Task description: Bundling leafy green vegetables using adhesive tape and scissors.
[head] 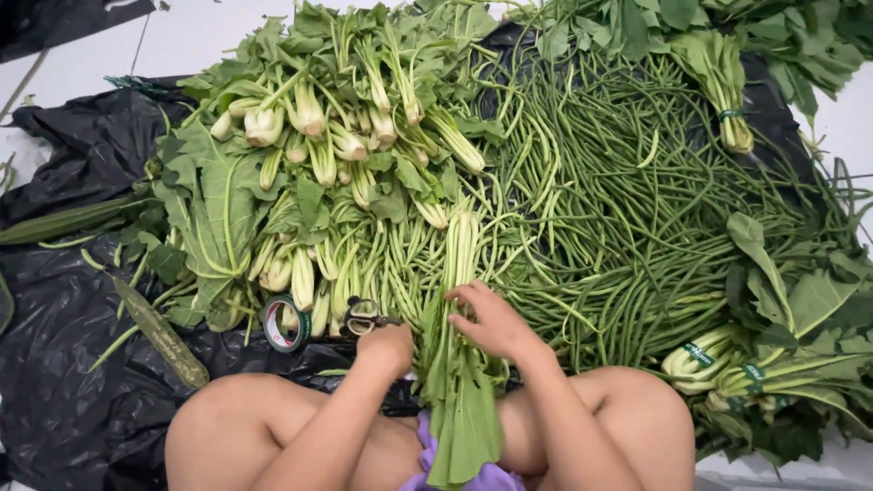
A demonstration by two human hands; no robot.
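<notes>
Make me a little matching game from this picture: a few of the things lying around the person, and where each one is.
Things:
1. roll of tape
2. long beans
3. bunch of greens
4. scissors

Places:
A. spread over the middle of the black sheet
B. gripped by the right hand
C. just above the left hand
D. left of the scissors, against the stalks

Pairs: 1-D, 2-A, 3-B, 4-C

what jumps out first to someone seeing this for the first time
A heap of pale-stemmed leafy greens fills the upper left, beside a dense tangle of long green beans at centre right, all on black plastic sheeting. At bottom centre, the left hand and right hand hold a bunch of greens.
</notes>
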